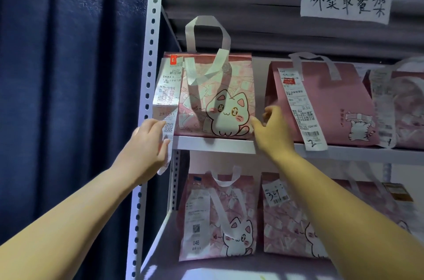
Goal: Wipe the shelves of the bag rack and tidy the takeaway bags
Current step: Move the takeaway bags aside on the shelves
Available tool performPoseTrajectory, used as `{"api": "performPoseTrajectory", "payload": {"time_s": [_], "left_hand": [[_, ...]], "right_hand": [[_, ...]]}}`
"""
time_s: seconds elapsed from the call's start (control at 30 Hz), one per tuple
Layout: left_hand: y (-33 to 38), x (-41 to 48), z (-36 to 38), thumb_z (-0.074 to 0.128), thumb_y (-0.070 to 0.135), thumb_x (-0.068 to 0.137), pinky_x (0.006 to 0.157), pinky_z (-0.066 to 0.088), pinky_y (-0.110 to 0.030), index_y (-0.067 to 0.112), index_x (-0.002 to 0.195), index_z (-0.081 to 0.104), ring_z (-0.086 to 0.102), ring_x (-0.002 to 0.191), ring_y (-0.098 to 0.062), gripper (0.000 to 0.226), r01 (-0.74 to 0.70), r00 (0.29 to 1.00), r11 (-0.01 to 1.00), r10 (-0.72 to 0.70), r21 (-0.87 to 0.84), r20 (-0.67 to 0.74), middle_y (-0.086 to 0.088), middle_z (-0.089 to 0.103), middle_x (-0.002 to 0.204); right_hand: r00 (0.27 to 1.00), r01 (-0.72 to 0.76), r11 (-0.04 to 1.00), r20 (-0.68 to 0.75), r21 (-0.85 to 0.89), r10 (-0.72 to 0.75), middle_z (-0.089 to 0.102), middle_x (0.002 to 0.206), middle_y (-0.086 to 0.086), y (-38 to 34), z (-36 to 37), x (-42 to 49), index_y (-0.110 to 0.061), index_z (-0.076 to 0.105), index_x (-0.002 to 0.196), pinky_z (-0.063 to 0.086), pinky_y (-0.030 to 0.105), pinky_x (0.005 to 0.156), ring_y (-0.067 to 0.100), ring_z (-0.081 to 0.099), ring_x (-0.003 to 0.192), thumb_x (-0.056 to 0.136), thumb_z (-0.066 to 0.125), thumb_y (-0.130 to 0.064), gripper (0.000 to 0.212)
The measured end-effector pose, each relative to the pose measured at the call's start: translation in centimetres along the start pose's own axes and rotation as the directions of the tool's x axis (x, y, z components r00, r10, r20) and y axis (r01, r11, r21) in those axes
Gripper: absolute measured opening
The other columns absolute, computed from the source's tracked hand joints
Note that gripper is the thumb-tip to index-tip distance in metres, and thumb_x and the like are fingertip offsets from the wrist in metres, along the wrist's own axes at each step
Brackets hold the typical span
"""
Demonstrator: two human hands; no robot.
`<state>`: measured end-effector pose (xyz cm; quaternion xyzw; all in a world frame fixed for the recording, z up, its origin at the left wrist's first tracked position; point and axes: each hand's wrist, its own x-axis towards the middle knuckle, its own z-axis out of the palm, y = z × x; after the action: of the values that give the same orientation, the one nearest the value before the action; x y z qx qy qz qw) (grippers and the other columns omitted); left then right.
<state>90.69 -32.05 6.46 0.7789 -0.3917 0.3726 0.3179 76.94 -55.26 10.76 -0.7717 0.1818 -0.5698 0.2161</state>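
A pink cat-print takeaway bag [220,100] stands at the left end of the upper shelf [213,144] of the metal bag rack. A long receipt [167,96] hangs from its left top corner. My left hand [146,146] holds the lower end of that receipt beside the rack's post. My right hand [273,130] touches the bag's lower right corner with loosely bent fingers. A plain pink bag [332,105] with a receipt marked 2 stands to the right, and a third bag [399,107] further right.
Two more cat-print bags [218,217] [289,222] stand on the lower shelf. A handwritten paper sign [345,4] hangs on the top shelf's edge. The perforated rack post [149,73] runs along the left, with a dark blue curtain [68,73] behind it.
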Motion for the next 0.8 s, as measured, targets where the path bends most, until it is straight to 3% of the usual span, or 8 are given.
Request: {"api": "performPoseTrajectory", "payload": {"time_s": [0.1, 0.17, 0.23, 0.43, 0.67, 0.8], "left_hand": [[0.0, 0.6, -0.2, 0.044, 0.022, 0.094, 0.102, 0.035, -0.04, 0.009, 0.137, 0.038, 0.039, 0.125, -0.029, 0.045, 0.017, 0.999, 1.0, -0.017, 0.008, -0.034, -0.009, 0.041, 0.137], [-0.1, 0.9, -0.4, 0.044, 0.022, 0.094, 0.101, 0.036, -0.041, 0.009, 0.137, 0.04, 0.04, 0.122, -0.03, 0.045, 0.03, 0.998, 0.999, -0.029, 0.022, -0.059, -0.009, 0.042, 0.134], [-0.2, 1.0, -0.4, 0.044, 0.021, 0.094, 0.098, 0.037, -0.04, 0.011, 0.135, 0.042, 0.041, 0.117, -0.03, 0.043, 0.058, 0.995, 0.998, -0.057, 0.02, -0.078, -0.009, 0.042, 0.13], [-1.3, 0.3, -0.2, 0.049, 0.031, 0.093, 0.074, 0.048, -0.034, 0.015, 0.126, 0.044, 0.057, 0.089, -0.019, 0.037, 0.168, 0.984, 0.984, -0.171, -0.058, -0.056, -0.002, 0.048, 0.115], [-2.3, -0.3, 1.0, 0.063, 0.04, 0.081, 0.059, 0.039, -0.017, 0.023, 0.111, 0.042, 0.055, 0.082, -0.004, 0.04, 0.29, 0.955, 0.93, -0.297, -0.226, 0.003, 0.007, 0.057, 0.091], [-2.4, -0.3, 1.2, 0.07, 0.031, 0.078, 0.057, 0.043, -0.019, 0.027, 0.104, 0.045, 0.06, 0.075, -0.005, 0.037, 0.288, 0.952, 0.893, -0.307, -0.346, 0.0, 0.01, 0.06, 0.085]], "right_hand": [[0.979, 0.202, 0.975, -0.014, -0.094, -0.204, 0.037, 0.141, 0.011, -1.3, 0.0, 0.2, -0.022, 0.03, 0.14, 0.038, 0.042, 0.098, 0.029, 0.039, 0.125, 0.087, 0.058, -0.037, 0.062], [0.941, 0.338, 0.909, 0.071, -0.243, -0.331, 0.019, 0.15, 0.009, -2.1, 0.4, 0.3, -0.038, 0.027, 0.142, 0.036, 0.05, 0.101, 0.034, 0.027, 0.132, 0.088, 0.055, -0.044, 0.061], [0.917, 0.399, 0.853, 0.159, -0.337, -0.365, 0.004, 0.155, 0.004, -2.2, 1.1, 0.6, -0.045, 0.028, 0.141, 0.031, 0.052, 0.105, 0.036, 0.019, 0.135, 0.089, 0.05, -0.048, 0.056], [0.968, 0.187, 0.935, 0.22, -0.301, -0.123, -0.006, 0.157, 0.007, -0.2, 2.0, 1.5, -0.041, 0.025, 0.143, 0.021, 0.054, 0.11, 0.042, 0.009, 0.141, 0.095, 0.04, -0.044, 0.051], [0.977, 0.161, 0.945, 0.183, -0.284, -0.112, 0.004, 0.156, 0.014, 0.5, 3.1, 2.0, -0.034, 0.024, 0.146, 0.026, 0.053, 0.108, 0.045, 0.02, 0.137, 0.096, 0.04, -0.035, 0.052], [0.982, 0.153, 0.943, 0.155, -0.295, -0.11, 0.01, 0.155, 0.014, 0.6, 3.5, 2.1, -0.033, 0.024, 0.145, 0.028, 0.053, 0.106, 0.046, 0.025, 0.134, 0.096, 0.041, -0.033, 0.052]]}}
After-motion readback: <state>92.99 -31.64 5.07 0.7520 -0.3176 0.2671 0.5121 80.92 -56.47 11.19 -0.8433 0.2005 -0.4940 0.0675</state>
